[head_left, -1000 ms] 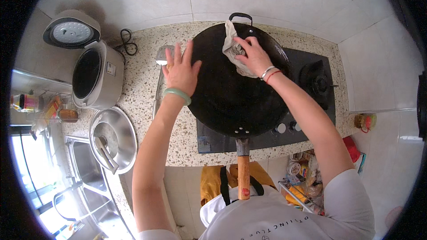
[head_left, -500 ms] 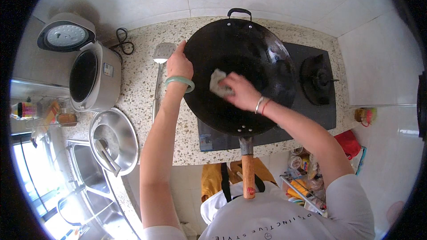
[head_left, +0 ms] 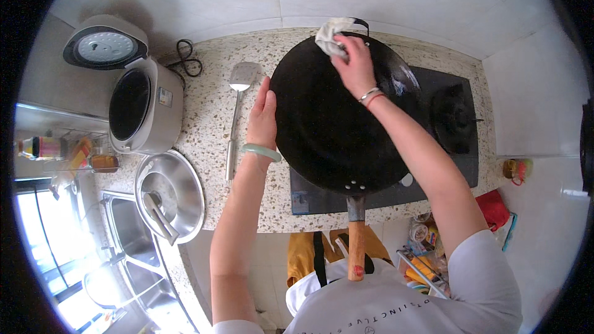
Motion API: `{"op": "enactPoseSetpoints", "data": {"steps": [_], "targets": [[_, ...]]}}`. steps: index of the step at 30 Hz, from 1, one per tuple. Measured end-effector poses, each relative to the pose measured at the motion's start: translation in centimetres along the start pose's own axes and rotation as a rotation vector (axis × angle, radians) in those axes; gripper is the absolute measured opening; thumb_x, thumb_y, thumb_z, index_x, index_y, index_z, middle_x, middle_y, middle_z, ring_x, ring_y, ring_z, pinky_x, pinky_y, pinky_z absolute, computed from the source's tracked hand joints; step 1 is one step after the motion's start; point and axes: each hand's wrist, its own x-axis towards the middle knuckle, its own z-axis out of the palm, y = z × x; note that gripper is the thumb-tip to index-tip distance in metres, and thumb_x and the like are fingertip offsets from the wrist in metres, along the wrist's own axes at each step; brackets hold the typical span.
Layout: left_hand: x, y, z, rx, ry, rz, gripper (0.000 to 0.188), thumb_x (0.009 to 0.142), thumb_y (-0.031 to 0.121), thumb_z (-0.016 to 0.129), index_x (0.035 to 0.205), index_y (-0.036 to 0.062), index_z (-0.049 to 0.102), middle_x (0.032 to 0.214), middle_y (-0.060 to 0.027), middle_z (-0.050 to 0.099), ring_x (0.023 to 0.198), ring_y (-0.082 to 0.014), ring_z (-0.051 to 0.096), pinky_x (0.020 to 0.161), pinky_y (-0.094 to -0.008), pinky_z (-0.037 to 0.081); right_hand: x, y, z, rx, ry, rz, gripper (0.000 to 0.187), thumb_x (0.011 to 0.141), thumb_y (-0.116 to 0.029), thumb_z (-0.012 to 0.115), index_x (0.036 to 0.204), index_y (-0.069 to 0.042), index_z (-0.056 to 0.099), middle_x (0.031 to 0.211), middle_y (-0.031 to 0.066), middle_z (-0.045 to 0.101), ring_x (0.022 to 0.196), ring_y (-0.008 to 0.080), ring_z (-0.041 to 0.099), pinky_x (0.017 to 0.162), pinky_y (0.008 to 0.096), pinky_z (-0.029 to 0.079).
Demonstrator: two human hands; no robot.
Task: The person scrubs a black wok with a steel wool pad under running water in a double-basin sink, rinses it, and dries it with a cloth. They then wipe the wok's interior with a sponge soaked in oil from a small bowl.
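Wiping's prob. part done, I'd guess, b/c the gray-white cloth (head_left: 330, 36) is in use, up at the far rim of the big black wok (head_left: 334, 130) by the loop handle (head_left: 366, 23). The inside looks dark all over. There's a shiny streak (head_left: 402, 80) on the R wall, but can't tell if it's wet, oil or just light. So can't say for sure which bits are done & which are left.

R hand (head_left: 357, 68): fingers bent in & gripping the cloth, w/ some of it poking up past the fingers, over the rim. L hand (head_left: 263, 120): open, fingers straight & close together, thumb next to them. It's at the wok's L edge, seems to touch the rim, & holds nothing.

The wok sits on the L part of the black glass gas hob (head_left: 458, 173), w/ its wooden handle (head_left: 356, 250) pointing at the person's white shirt (head_left: 396, 297). A steel spatula (head_left: 231, 154) lies on the speckled counter (head_left: 207, 93), L of the L hand. The rice cooker (head_left: 166, 120) is further L, lid up.
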Motion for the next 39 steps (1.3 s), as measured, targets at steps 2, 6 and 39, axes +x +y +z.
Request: {"op": "enactPoseSetpoints", "data": {"steps": [2, 6, 39], "targets": [[-0.1, -0.4, -0.2, -0.120, -0.020, -0.031, 0.045, 0.104, 0.023, 0.040, 0.146, 0.0085, 0.038, 0.147, -0.0072, 0.041, 0.136, -0.0182, 0.036, 0.112, -0.0306, 0.026, -1.4, -1.1, 2.5, -0.133, 0.093, -0.023, 0.050, 0.071, 0.000, 0.072, 0.117, -0.011, 0.056, 0.113, 0.0130, 0.052, 0.103, 0.0339, 0.054, 0.088, 0.0391, 0.047], [0.3, -1.1, -0.8, -0.215, -0.020, -0.083, 0.043, 0.104, 0.021, 0.041, 0.145, 0.0087, 0.041, 0.142, -0.0077, 0.047, 0.130, -0.0176, 0.043, 0.108, -0.0296, 0.033, -4.3, -4.6, 4.5, 0.237, -0.111, -0.027, 0.044, 0.069, 0.005, 0.065, 0.111, -0.008, 0.057, 0.108, 0.0129, 0.056, 0.097, 0.0312, 0.058, 0.084, 0.0363, 0.049], [-4.6, -3.2, 1.9, -0.469, 0.176, -0.113, 0.053, 0.097, 0.000, 0.044, 0.146, 0.0171, 0.036, 0.137, -0.0082, 0.052, 0.117, -0.0228, 0.055, 0.096, -0.0365, 0.048, -11.3, -7.2, -11.4, 0.588, -1.296, 0.086, 0.026, 0.074, -0.003, 0.058, 0.099, -0.006, 0.064, 0.095, 0.0053, 0.058, 0.088, 0.0190, 0.059, 0.082, 0.0309, 0.046]]}}
